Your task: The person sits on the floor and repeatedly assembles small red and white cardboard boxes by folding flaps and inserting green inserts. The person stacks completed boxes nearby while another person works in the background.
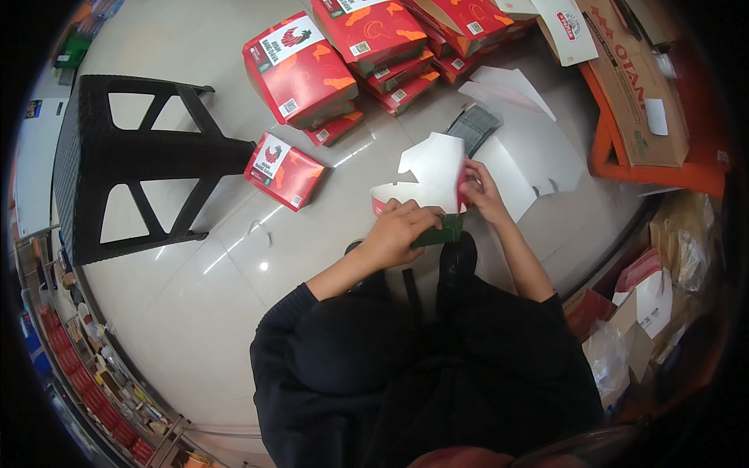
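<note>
A partly folded cardboard food box (431, 167) stands upright in front of me, its white inside showing, with red and green on its outer walls. My left hand (396, 232) is closed on its near left side, fingers bent over the edge by the green panel (447, 230). On the right, my right hand (484, 195) grips the box's red-edged side wall between thumb and fingers. Just beyond the box lies a dark grey flat bundle (473, 127) whose kind I cannot make out. Flat white box blanks (550, 144) lie on the floor to the right of it.
Folded red boxes (300, 70) are stacked at the far side, and one small red box (284, 170) sits apart. A black plastic stool (148, 160) lies on its side at the left. Brown cartons (636, 86) rest on an orange surface (671, 178) at the right.
</note>
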Demonstrator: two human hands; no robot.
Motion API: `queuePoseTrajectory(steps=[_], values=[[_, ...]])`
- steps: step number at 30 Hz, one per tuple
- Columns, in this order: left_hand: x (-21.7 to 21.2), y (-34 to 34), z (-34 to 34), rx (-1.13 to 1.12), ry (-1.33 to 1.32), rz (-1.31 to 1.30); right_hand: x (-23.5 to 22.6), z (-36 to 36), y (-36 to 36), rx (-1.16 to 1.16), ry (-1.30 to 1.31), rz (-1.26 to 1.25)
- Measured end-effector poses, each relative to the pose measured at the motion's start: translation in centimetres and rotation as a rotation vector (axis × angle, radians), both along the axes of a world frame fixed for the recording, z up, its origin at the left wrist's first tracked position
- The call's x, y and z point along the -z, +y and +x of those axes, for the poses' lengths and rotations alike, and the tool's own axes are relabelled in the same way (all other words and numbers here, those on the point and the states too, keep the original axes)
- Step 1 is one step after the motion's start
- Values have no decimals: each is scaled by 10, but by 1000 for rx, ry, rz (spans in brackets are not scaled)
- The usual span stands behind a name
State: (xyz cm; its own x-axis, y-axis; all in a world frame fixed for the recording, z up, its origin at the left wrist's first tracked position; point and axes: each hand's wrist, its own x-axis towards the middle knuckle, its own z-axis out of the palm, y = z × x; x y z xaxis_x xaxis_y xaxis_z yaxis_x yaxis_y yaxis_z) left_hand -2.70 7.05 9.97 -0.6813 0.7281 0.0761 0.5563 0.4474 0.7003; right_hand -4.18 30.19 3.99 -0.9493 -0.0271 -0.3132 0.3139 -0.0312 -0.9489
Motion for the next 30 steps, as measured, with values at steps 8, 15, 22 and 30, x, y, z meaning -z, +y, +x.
queuePoseTrajectory(steps=[8,15,22,30], values=[[1,7,-1,109,123,-20,30,-9,-9,-220,2,445],[65,-100,-25,-878,-825,579,16,0,-14,-238,-211,-50],[59,-52,2,-560,-1484,1143,29,9,-30,-280,-156,10],[121,-43,-20,-781,-1048,401,70,-13,-40,-186,0,122]])
